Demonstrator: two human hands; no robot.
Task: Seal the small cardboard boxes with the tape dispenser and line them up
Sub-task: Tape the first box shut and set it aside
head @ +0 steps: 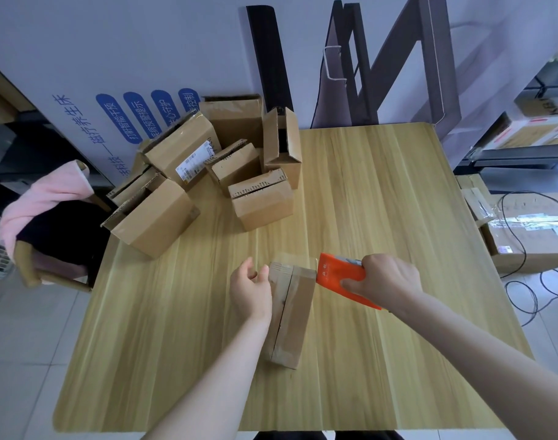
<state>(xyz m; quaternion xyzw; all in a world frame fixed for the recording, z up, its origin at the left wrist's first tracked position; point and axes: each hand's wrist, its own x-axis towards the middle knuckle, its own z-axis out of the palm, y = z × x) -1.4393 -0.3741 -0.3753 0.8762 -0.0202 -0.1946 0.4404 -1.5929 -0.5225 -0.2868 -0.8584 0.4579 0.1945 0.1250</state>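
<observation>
So only one small cardboard box point(292, 312) was being taped, right hand point(387, 277) curled round the orange tape dispenser point(338, 276), left hand point(250, 289) loose beside it; the pile of boxes point(204, 173) waited

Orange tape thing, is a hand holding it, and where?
Yes. The right hand grips the orange tape dispenser by its end farthest from the cardboard box. The left hand holds nothing.

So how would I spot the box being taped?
On the wooden table, nearer than the pile of boxes at its far left, one long box lies alone between the left hand and right hand. Only it has the orange tape dispenser against its far end.
</observation>
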